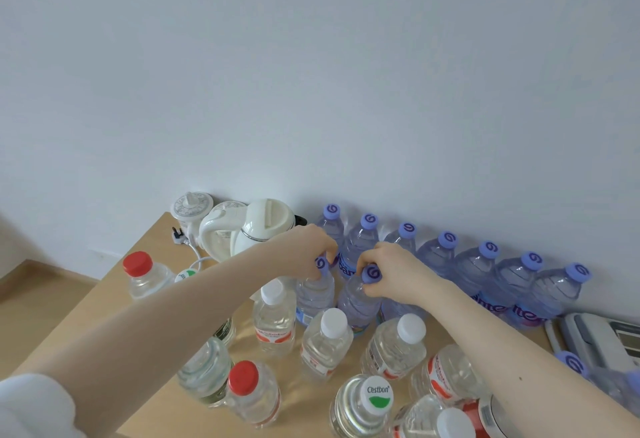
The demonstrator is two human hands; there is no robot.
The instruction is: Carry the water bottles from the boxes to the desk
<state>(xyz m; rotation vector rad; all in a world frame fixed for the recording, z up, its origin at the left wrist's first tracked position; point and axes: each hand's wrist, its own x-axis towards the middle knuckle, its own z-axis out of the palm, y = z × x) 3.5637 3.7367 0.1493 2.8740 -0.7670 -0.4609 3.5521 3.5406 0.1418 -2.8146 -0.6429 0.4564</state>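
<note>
A white sleeve (34,406) fills the lower left corner of the frame. Its cloth is plain, looks soft and thick, and ends in a rounded, slightly puffed edge with faint folds. Past that edge the left forearm (173,316) is uncovered as far as the left hand (308,247), near the middle of the frame. The right forearm (519,351), entering from the lower right corner, is uncovered along all of its visible length up to the right hand (391,271). A small dark speck (520,378) marks the right forearm, about midway along the part in view. Both arms are slim and smooth. The knuckles of both hands show as low rounded ridges; the nails are too small to make out.
</note>
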